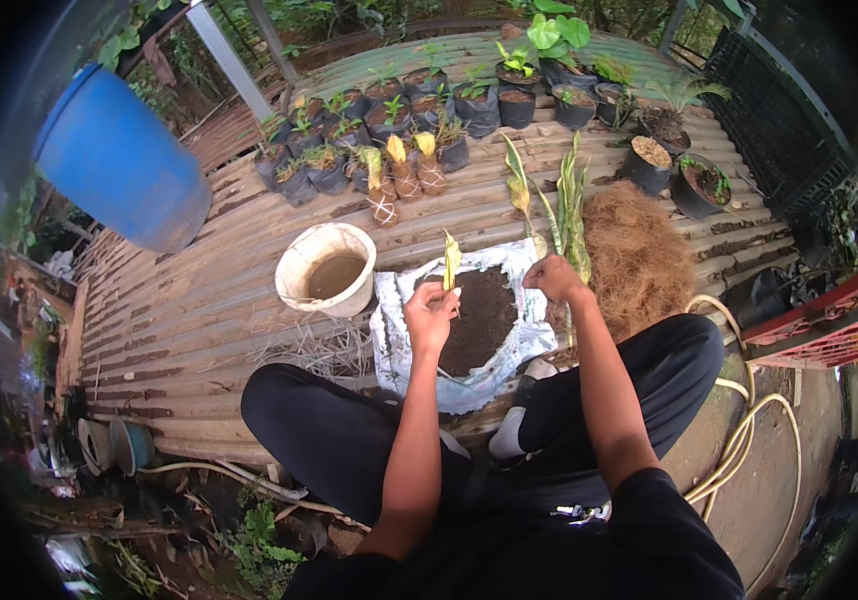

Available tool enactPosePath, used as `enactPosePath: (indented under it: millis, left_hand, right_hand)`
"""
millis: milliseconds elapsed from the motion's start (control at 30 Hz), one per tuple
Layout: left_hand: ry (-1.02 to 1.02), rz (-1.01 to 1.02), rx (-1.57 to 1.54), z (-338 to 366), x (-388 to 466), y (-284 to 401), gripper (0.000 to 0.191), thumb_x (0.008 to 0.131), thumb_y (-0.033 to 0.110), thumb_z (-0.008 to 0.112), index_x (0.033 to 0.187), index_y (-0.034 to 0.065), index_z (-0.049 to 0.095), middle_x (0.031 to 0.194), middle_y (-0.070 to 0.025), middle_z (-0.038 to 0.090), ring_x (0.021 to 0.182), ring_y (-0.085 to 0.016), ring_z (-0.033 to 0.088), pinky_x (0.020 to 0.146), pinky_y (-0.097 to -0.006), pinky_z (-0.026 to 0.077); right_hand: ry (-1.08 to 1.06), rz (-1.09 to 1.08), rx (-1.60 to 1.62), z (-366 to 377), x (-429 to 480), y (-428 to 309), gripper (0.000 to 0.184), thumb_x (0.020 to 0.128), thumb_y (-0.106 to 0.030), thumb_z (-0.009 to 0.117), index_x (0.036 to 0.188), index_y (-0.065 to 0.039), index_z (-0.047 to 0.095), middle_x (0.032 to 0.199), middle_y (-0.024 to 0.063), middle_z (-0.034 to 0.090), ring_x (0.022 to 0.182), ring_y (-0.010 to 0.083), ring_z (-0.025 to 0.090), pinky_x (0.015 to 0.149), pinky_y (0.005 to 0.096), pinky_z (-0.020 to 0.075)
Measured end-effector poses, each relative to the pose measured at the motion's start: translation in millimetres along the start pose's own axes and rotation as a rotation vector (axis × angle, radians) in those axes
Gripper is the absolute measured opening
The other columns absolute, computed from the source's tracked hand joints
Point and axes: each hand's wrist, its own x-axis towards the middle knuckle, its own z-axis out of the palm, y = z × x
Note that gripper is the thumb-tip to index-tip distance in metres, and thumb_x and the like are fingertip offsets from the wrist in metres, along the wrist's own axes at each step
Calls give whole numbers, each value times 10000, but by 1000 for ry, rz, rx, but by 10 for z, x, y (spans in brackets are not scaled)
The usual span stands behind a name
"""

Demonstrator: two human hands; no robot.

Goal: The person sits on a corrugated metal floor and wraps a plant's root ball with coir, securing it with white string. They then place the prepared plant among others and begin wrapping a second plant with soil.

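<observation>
My left hand holds a small yellow-green variegated leaf cutting upright, above dark soil in an opened white plastic sack. My right hand is at the sack's right edge, its fingers bent together; whether something thin is between them cannot be told. Just beyond it lie long variegated snake plant leaves and a shorter yellowish cutting. A heap of brown coconut fibre is to their right. Several cuttings with fibre-wrapped, string-tied bases stand farther back.
A whitish bucket of murky water stands left of the sack, near dry strands. Potted seedlings line the back of the corrugated metal sheets. A blue barrel is at left, a red crate and hose at right.
</observation>
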Motion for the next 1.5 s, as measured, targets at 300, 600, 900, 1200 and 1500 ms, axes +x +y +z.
enactPosePath:
  millis: [300, 600, 900, 1200, 1500]
  left_hand:
    - [-230, 52, -16, 581, -110, 131, 221, 832, 61, 754, 999, -6, 625, 834, -68, 673, 708, -110, 660, 584, -239, 543]
    - [-164, 45, -8, 592, -47, 65, 211, 814, 41, 756, 986, 0, 640, 866, -78, 680, 705, -122, 670, 584, -246, 556]
    - [18, 27, -1, 67, -16, 2, 211, 810, 45, 769, 968, 11, 634, 822, -63, 676, 673, -98, 647, 558, -235, 528]
    - [92, 39, -45, -323, 17, -1, 208, 825, 54, 759, 981, 11, 628, 868, -68, 670, 685, -112, 648, 577, -230, 537]
    - [146, 37, -50, -646, -8, -48, 198, 832, 62, 757, 974, 6, 631, 860, -66, 673, 700, -104, 658, 576, -232, 547]
  right_hand:
    - [786, 485, -262, -1018, -575, 456, 223, 813, -262, 704, 980, -124, 757, 938, 189, 710, 900, 355, 685, 806, 436, 537]
    - [748, 239, -92, -791, -500, 220, 278, 846, -302, 694, 1017, -87, 740, 888, 195, 712, 864, 344, 695, 794, 429, 537]
    - [-64, -113, -99, 595, -251, 28, 785, 711, -447, 816, 1278, 35, 566, 1182, 256, 638, 1121, 362, 615, 981, 405, 475]
    - [-19, -136, -383, 1404, -391, 50, 1190, 592, -390, 896, 1480, 19, 218, 1546, 245, 210, 1442, 373, 223, 1181, 410, 251]
    - [133, -103, -416, 1575, -188, -19, 1179, 606, -357, 890, 1495, -9, 196, 1558, 206, 210, 1458, 345, 198, 1185, 410, 245]
